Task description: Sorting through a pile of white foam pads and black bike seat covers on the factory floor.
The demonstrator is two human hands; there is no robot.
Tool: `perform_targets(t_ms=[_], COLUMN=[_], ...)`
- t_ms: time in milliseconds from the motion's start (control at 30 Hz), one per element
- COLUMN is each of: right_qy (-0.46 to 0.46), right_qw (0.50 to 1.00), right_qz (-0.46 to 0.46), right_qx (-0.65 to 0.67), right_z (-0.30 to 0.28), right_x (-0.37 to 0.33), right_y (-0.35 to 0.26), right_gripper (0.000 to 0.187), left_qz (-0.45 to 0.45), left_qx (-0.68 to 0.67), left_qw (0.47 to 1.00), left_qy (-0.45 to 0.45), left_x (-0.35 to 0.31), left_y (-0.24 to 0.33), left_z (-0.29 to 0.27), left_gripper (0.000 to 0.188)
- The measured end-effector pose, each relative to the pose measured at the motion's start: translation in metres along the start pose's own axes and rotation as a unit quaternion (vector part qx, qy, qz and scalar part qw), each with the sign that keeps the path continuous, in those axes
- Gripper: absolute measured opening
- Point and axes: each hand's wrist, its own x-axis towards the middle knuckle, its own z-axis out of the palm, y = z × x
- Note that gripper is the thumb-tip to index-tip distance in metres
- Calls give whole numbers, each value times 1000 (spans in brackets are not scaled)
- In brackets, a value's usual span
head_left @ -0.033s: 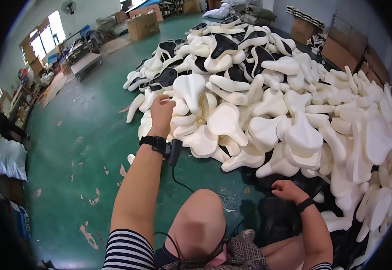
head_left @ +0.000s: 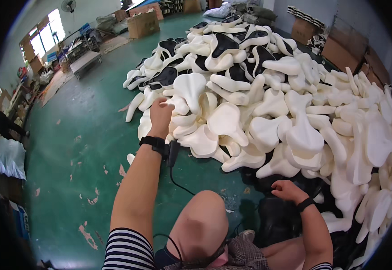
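Observation:
A large heap of cream-white foam bicycle saddle pads spreads from in front of me to the right. Some show black undersides, such as the black-faced saddle near the top. My left hand reaches out at the heap's left edge, fingers curled in, with no object visible in it. Beside its fingers a white saddle pad lies nose toward me; whether they touch I cannot tell. My right hand is loosely closed over dark material by the near edge, and no object shows in it.
Green floor with worn patches extends on the left. A flat trolley and a cardboard box stand farther back. More cardboard leans at the right wall. A cable hangs from the device on my left wrist.
My left hand and forearm sit very slightly lower in the picture, and my bent knee has shifted a little. The right hand and the heap look unchanged.

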Motion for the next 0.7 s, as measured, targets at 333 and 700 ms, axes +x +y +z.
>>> perform_targets(t_ms=[333, 700], right_qy=[145, 202], right_qw=[987, 974], right_qz=[-61, -1], right_qx=[37, 102], right_z=[25, 35], right_x=[181, 372], right_y=[6, -30], right_gripper=[36, 73], left_qz=[122, 88], left_qx=[357, 241], left_qw=[925, 962], left_qy=[-52, -94], left_x=[77, 132], left_y=[-161, -223], left_z=[69, 66], left_gripper=[74, 67])
